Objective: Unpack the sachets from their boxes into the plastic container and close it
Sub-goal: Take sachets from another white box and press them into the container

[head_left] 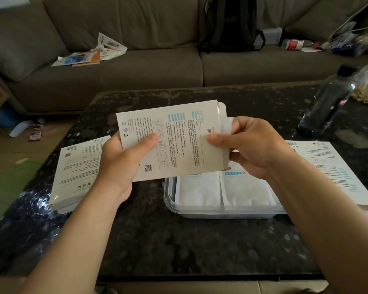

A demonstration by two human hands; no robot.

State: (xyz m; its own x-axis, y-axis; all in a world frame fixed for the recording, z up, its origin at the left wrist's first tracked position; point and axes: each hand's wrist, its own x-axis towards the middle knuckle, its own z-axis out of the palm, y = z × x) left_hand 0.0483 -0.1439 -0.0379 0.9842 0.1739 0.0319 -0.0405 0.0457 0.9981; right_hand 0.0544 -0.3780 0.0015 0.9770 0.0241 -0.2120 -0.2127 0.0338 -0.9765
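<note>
Though mostly illegible, box [174, 143] print with "MX" and QR code [148, 168].

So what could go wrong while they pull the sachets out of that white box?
The right hand pinches the white flat sachets at the open end of the white printed cardboard box, gripped by the left hand; several might slide out together and miss the clear plastic container below. The dark plastic bottle stands on the dark speckled table beyond that hand; a wide pull could tip it.
</note>
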